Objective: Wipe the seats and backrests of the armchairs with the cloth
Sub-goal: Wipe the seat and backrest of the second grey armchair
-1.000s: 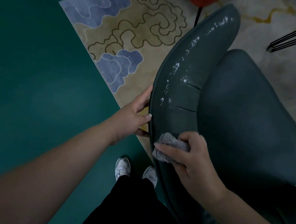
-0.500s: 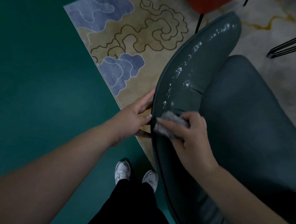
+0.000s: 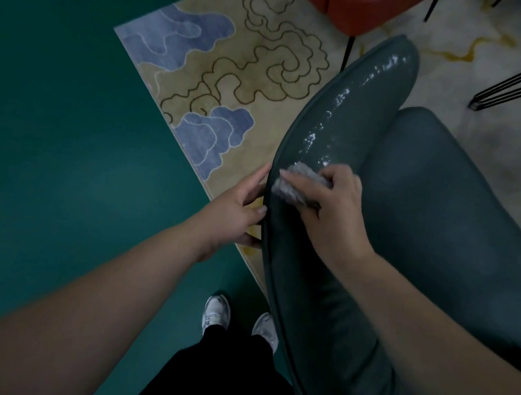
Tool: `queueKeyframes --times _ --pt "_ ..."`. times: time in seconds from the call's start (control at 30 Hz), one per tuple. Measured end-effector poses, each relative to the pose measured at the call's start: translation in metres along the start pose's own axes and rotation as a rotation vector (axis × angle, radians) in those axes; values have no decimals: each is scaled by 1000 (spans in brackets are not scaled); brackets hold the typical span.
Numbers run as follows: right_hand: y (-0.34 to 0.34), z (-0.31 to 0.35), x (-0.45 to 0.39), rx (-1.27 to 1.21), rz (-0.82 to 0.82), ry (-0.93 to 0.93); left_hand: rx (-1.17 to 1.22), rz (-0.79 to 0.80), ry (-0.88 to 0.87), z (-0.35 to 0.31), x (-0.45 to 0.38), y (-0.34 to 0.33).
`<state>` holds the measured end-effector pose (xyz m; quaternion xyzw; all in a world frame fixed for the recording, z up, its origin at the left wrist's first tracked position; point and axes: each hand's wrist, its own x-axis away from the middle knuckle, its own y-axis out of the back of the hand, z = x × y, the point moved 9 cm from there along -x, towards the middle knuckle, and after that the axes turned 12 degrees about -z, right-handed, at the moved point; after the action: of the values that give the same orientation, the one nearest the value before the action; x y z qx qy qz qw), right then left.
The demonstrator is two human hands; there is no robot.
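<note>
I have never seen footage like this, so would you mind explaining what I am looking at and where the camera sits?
No machine here: a person wears a wide-angle camera on the head, looking down at their own arms. The right hand holds a grey cloth against the backrest of a dark grey-green armchair, which shows wet streaks further along. The left hand grips the backrest's outer edge. Below are the person's white shoes on a green floor. The chair stands on a patterned rug, with a red chair at the top and black wire legs to the right.
</note>
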<state>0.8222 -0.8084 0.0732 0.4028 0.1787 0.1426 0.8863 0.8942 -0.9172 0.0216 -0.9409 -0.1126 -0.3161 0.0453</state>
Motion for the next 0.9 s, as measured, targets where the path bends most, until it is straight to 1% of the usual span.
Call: queueKeyframes --times 0.1,0.2,0.27,0.37,0.43,0.5,0.63,0.7,0.9 --pt "-2 0 -12 -2 -47 -27 -9 16 -18 -5 -7 1" --pt "7 -2 23 -25 -72 -6 -36 24 -7 -7 -17 4" --pt "8 0 36 -49 -55 -2 -66 36 0 -9 -23 6" --pt "-1 -3 3 -6 -67 -9 -65 78 4 -16 -30 5" --pt "-6 -7 -29 33 -106 -63 -68 87 6 -21 -36 6" --pt "-6 -11 -38 26 -130 -113 -76 94 18 -25 -41 7" --pt "3 -11 6 0 -128 -102 -111 159 13 -39 -47 2" --pt "4 -13 10 -2 -133 -104 -140 182 16 -45 -52 1" --pt "-4 -29 -65 26 -230 -174 -173 229 0 -48 -61 1"
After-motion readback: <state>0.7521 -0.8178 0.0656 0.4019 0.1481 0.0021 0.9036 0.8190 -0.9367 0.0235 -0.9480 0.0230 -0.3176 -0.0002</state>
